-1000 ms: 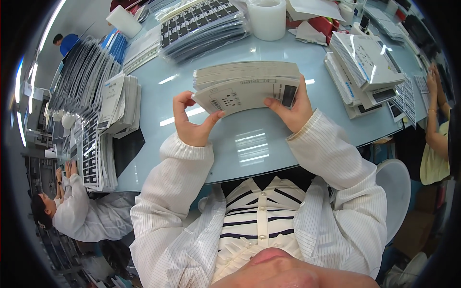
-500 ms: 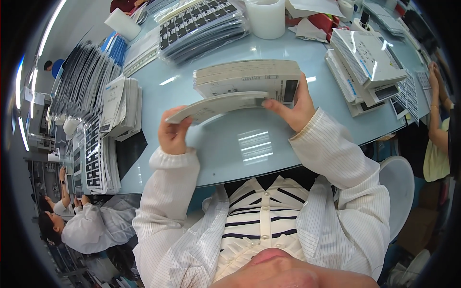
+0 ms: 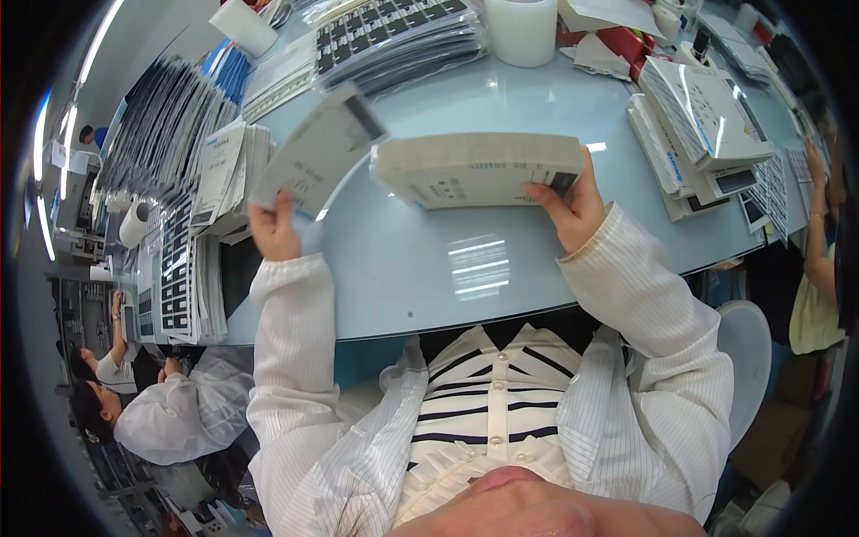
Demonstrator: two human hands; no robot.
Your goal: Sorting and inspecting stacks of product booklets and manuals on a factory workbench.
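My left hand [image 3: 276,231] is closed on the near end of a thin white printed card [image 3: 324,148], slightly blurred. It is tilted up to the left, with a black rectangle at its far end. Whether it is one card or a few together I cannot tell. On the right, my right hand [image 3: 573,204] grips the right end of a thick stack of similar cards [image 3: 465,174], its thumb on the front face and fingers behind. The stack stands on its long edge. Left of my left hand is a smaller pile of such cards [image 3: 224,166].
A glass-topped table [image 3: 385,277] lies beneath. Clear-wrapped black-and-white sheets [image 3: 394,45] and a white roll [image 3: 521,31] sit at the back. Many upright dark-edged sheets [image 3: 161,125] stand far left; more card stacks [image 3: 702,116] lie right. A co-worker [image 3: 192,403] sits left.
The thin card, bent between both hands before, has come away from my right hand. My left hand has moved it left and turned it. My right hand keeps the thick stack.
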